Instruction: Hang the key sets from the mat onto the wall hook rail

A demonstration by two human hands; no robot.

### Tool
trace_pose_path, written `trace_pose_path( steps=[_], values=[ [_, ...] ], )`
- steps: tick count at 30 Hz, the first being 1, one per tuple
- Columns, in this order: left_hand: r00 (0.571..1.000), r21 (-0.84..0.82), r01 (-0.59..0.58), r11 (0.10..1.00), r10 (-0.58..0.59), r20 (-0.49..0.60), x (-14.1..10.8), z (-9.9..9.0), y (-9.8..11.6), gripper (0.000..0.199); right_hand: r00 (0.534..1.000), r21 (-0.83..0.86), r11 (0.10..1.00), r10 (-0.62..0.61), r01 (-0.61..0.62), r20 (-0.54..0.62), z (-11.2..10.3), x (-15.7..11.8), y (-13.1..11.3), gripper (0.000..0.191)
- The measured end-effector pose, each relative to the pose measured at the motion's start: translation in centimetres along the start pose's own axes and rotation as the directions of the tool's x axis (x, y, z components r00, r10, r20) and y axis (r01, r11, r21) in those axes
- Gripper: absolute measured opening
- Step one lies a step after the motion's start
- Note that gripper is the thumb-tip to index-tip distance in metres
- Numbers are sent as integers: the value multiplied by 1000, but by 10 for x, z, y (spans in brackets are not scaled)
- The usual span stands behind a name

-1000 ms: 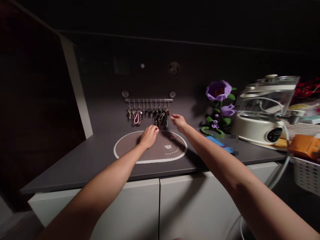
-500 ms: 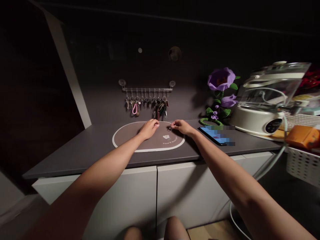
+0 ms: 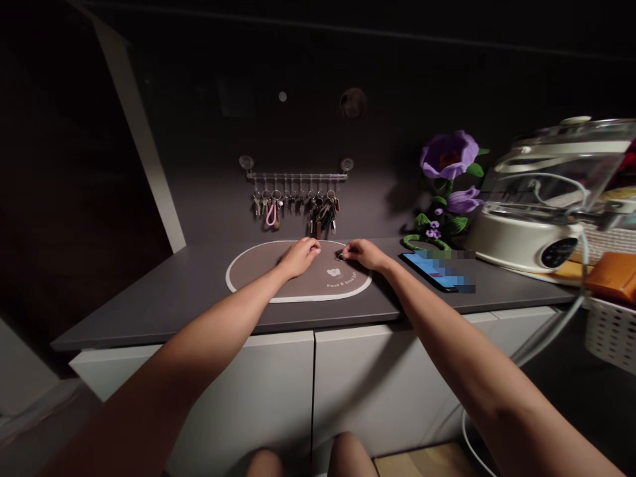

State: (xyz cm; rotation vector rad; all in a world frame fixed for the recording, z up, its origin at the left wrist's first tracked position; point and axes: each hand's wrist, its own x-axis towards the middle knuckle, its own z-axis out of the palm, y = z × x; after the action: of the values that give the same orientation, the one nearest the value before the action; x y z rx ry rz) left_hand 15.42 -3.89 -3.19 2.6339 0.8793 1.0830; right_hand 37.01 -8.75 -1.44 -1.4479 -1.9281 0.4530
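A brown oval mat (image 3: 268, 271) with a white rim and white lettering lies on the dark counter. Over its middle rests my left hand (image 3: 301, 257), fingers curled together; whatever they may hold is hidden. My right hand (image 3: 365, 253), at the mat's right side, pinches a small metal key ring (image 3: 340, 256) between thumb and fingers, low over the mat. Behind both hands, a clear hook rail (image 3: 298, 177) on the wall carries several bunches of keys (image 3: 325, 212), one with a pink strap (image 3: 271, 214).
Right of the mat lies a phone (image 3: 430, 271), its screen partly blurred. Purple artificial flowers (image 3: 450, 156) stand behind it. Farther right are a white appliance with a clear cover (image 3: 521, 235), an orange box (image 3: 613, 275) and a white perforated basket (image 3: 611, 334). Cabinet doors (image 3: 362, 391) are below the counter.
The whole view has shifted slightly, moving the scene a little to the right. Both hands keep nearly the same places over the mat, the right still pinching the key ring.
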Motion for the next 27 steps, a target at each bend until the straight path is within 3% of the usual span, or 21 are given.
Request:
trace_pose_path(
  steps=[6, 16, 23, 27],
  values=[
    [1000, -10, 12, 1000, -13, -12, 0, -1, 1, 18, 997, 80, 997, -10, 15, -72, 1, -1, -5, 28],
    [999, -24, 22, 999, -23, -31, -1, -1, 1, 18, 993, 312, 946, -67, 94, -95, 4, -3, -18, 35],
    [998, -32, 30, 999, -31, -50, 0, -1, 3, 17, 987, 523, 851, 40, 48, -156, 14, 1, -19, 40],
    [998, -33, 41, 999, -42, -53, 0, -1, 4, 17, 988, 677, 733, 53, 60, -144, 19, 6, -17, 42]
  ],
)
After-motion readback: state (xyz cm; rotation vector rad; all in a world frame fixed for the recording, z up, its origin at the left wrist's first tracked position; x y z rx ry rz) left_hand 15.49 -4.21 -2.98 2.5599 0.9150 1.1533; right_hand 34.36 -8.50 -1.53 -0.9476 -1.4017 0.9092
